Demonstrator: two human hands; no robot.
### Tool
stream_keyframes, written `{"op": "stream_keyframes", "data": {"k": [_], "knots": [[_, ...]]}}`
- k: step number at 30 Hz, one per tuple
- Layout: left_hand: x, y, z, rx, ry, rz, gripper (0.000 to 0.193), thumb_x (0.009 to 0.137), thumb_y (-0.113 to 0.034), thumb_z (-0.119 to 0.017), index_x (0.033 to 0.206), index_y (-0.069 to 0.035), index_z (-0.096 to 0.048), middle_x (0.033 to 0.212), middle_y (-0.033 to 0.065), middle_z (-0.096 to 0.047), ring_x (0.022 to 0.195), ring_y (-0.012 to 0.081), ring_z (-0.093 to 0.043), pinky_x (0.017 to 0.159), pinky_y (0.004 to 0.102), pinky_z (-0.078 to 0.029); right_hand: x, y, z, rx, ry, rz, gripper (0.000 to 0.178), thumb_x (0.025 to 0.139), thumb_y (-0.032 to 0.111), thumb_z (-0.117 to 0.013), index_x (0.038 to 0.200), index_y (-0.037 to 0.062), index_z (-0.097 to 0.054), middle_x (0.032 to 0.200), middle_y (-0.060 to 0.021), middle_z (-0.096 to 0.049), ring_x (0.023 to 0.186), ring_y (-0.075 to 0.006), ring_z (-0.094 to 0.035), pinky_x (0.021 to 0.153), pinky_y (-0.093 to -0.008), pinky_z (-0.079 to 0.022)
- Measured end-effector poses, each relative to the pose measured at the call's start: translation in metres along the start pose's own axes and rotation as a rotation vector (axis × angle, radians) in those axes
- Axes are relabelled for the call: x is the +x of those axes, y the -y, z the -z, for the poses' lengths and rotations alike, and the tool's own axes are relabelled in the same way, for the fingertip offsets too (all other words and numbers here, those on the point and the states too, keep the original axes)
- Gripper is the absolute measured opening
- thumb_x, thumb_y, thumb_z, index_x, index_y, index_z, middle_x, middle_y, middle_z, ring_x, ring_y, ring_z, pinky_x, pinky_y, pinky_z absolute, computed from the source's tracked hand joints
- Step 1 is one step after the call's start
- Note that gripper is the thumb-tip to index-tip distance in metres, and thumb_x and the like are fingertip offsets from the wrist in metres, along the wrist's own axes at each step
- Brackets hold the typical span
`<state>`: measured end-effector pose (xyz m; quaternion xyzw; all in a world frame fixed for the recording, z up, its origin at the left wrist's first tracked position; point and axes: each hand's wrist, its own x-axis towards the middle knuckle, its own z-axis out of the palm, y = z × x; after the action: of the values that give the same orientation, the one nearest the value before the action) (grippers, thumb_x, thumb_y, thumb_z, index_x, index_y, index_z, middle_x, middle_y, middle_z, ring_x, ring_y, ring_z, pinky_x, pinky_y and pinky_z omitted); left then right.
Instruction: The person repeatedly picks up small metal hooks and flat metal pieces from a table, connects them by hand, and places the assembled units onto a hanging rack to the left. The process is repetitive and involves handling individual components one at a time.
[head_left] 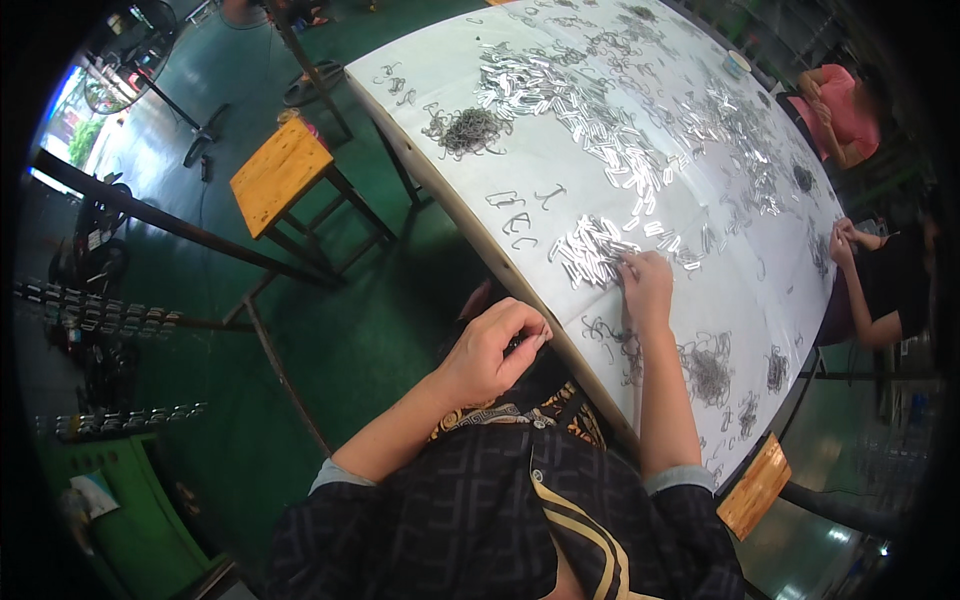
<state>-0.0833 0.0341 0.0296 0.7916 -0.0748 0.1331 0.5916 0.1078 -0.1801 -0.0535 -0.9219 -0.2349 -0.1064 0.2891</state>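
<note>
White table [520,130], silvery clips [590,250], perhaps grey wire tangles [470,130]

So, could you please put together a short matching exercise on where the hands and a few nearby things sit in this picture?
Things:
1. left hand
2. right hand
3. wooden stool
4. dark wire tangle

Places:
A. on the green floor, left of the table
B. on the white table, to the right of the right forearm
C. curled at the table's near edge, over the lap
D. fingertips on a heap of shiny metal pieces

Pairs: 1-C, 2-D, 3-A, 4-B
</note>
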Motion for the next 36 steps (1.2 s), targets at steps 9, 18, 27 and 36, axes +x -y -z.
{"op": "stream_keyframes", "data": {"k": [9,18,27,36], "knots": [[0.002,-0.001,-0.002,0.002,0.005,0.02,0.007,0.085,0.0,-0.056,0.092,0.0,-0.055,0.087,0.0105,-0.059,0.078,0.0226,-0.059,0.071,0.0321,-0.048,-0.006,-0.006,0.0,0.017,-0.005,0.116,0.015,0.079,0.01,-0.07,0.093,0.0041,-0.071,0.085,-0.0098,-0.062,0.084,-0.03,-0.058,0.077,-0.0384,-0.047],[0.003,0.007,-0.007,0.02,0.044,-0.009,0.006,0.087,0.0,-0.057,0.093,0.0,-0.057,0.088,0.0079,-0.061,0.083,0.0192,-0.06,0.073,0.0304,-0.048,-0.009,-0.007,-0.001,-0.295,-0.029,0.247,0.011,0.081,0.01,-0.067,0.09,0.0048,-0.067,0.078,-0.009,-0.06,0.076,-0.029,-0.059,0.069,-0.04,-0.047],[0.005,0.006,-0.006,0.042,0.06,0.011,0.006,0.088,-0.001,-0.056,0.094,-0.001,-0.057,0.089,0.0079,-0.063,0.082,0.0186,-0.06,0.073,0.0299,-0.048,-0.008,0.001,0.004,0.154,-0.143,-0.011,0.012,0.084,0.004,-0.065,0.095,-0.0005,-0.066,0.079,-0.0105,-0.066,0.072,-0.0234,-0.064,0.066,-0.0341,-0.051],[0.01,0.003,-0.02,0.02,-0.003,0.021,0.008,0.086,-0.004,-0.059,0.092,-0.001,-0.055,0.083,0.0112,-0.056,0.073,0.0247,-0.057,0.066,0.0335,-0.046,-0.042,0.103,0.036,1.149,0.138,-0.362,0.014,0.09,0.007,-0.064,0.095,-0.006,-0.065,0.082,-0.0067,-0.067,0.076,-0.0137,-0.063,0.072,-0.0263,-0.051]]}}
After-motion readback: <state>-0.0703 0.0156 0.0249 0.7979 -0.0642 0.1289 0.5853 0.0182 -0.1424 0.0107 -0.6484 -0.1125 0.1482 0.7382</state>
